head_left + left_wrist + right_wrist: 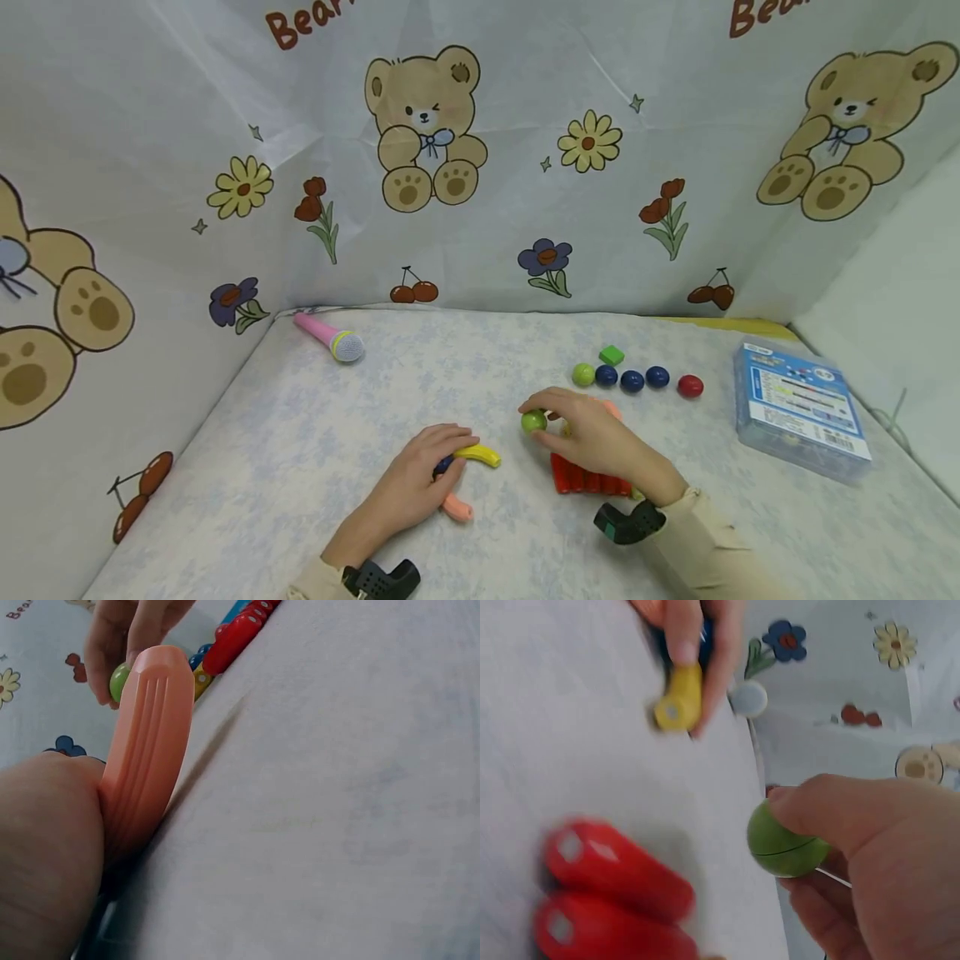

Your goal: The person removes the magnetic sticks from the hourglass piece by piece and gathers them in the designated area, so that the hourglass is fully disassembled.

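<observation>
My right hand (pixel 588 429) pinches a green ball (pixel 784 844) between thumb and fingers, above the table. The left hand (pixel 420 471) grips a blue ball (pixel 443 465), with a curved yellow piece (pixel 480 454) and a curved pink piece (pixel 154 742) sticking out from either side of it. The yellow piece's free end, with a small grey disc, faces the right hand in the right wrist view. Below the right hand lie several red sticks (pixel 588 477) side by side, with other coloured pieces partly hidden under the palm.
Behind the right hand sit a green ball (pixel 583 374), blue balls (pixel 632 382), a red ball (pixel 691 386) and a green block (pixel 611 356). A clear box with a blue label (pixel 802 408) stands at the right. A pink toy microphone (pixel 330 337) lies at the back left.
</observation>
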The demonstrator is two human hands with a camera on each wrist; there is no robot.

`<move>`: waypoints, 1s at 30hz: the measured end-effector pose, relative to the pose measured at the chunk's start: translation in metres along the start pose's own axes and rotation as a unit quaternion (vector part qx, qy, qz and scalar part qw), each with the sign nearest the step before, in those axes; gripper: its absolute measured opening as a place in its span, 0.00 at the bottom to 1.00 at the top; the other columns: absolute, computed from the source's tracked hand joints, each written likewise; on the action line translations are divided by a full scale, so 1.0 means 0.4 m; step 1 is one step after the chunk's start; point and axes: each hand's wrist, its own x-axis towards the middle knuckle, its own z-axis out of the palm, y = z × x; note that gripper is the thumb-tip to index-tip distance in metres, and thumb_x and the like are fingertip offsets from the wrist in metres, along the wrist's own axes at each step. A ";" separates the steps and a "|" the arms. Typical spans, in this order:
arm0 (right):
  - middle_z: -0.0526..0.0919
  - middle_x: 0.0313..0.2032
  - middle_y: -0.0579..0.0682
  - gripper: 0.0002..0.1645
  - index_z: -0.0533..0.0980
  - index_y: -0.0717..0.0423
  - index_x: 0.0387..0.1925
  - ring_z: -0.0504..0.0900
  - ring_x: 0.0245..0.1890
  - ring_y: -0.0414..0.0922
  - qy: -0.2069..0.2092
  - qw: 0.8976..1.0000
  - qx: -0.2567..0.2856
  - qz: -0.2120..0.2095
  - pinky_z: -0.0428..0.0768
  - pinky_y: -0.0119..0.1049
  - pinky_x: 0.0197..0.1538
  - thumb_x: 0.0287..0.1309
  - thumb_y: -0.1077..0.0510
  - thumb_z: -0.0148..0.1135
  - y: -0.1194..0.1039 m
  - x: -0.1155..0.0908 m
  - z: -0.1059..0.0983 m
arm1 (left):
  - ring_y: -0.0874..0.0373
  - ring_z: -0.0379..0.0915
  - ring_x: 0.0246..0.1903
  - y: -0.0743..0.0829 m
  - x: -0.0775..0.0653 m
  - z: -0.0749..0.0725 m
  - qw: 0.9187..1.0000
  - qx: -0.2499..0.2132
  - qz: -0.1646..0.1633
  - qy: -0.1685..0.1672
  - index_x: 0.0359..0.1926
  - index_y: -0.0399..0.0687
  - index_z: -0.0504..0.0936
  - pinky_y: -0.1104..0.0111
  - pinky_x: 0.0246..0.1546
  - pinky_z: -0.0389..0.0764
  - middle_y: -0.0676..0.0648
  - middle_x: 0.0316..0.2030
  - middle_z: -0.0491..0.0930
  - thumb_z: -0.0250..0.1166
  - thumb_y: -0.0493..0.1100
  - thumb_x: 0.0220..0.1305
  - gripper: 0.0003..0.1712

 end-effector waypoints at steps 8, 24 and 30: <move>0.85 0.50 0.53 0.17 0.81 0.58 0.52 0.85 0.48 0.51 0.063 0.994 -0.043 0.084 0.85 0.50 0.54 0.64 0.59 0.72 0.108 0.069 -0.048 | 0.53 0.64 0.73 -0.002 -0.004 0.002 1.000 -0.008 0.000 -0.001 0.67 0.60 0.79 0.47 0.71 0.68 0.54 0.68 0.75 0.59 0.47 0.78 0.20; 0.85 0.56 0.58 0.20 0.81 0.59 0.56 0.79 0.60 0.61 0.028 0.984 -0.112 0.136 0.76 0.60 0.64 0.66 0.56 0.70 0.174 0.106 -0.045 | 0.52 0.64 0.73 -0.004 -0.002 0.003 1.000 -0.009 0.019 -0.002 0.68 0.59 0.78 0.47 0.70 0.69 0.53 0.68 0.75 0.58 0.47 0.79 0.20; 0.84 0.57 0.58 0.22 0.82 0.57 0.56 0.79 0.59 0.60 0.076 0.986 -0.114 0.093 0.76 0.60 0.63 0.61 0.57 0.74 0.097 0.075 -0.028 | 0.53 0.65 0.72 -0.008 -0.004 0.000 1.000 -0.010 0.015 -0.001 0.68 0.59 0.78 0.47 0.70 0.69 0.53 0.68 0.75 0.58 0.48 0.79 0.21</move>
